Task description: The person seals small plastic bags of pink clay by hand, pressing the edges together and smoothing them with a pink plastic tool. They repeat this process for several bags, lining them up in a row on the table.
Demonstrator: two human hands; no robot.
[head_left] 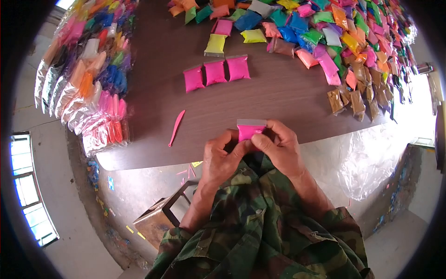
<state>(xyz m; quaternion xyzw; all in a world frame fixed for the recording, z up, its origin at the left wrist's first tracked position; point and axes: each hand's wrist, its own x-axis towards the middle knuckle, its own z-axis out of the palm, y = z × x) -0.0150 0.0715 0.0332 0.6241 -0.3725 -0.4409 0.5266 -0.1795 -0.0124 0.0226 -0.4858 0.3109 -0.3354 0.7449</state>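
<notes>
In the head view, we find both grips closed: left hand (221, 157) and right hand (280, 145) pinch one pink sachet (249, 132) by the table (151, 100) edge, clear strip outermost. Three pink packets (215, 72) lie beyond, leftward, nearer the left hand.

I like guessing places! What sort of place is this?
Maybe a small workshop: piles of bright little packets, stacked clear bags, and bits scattered on the floor.
</notes>
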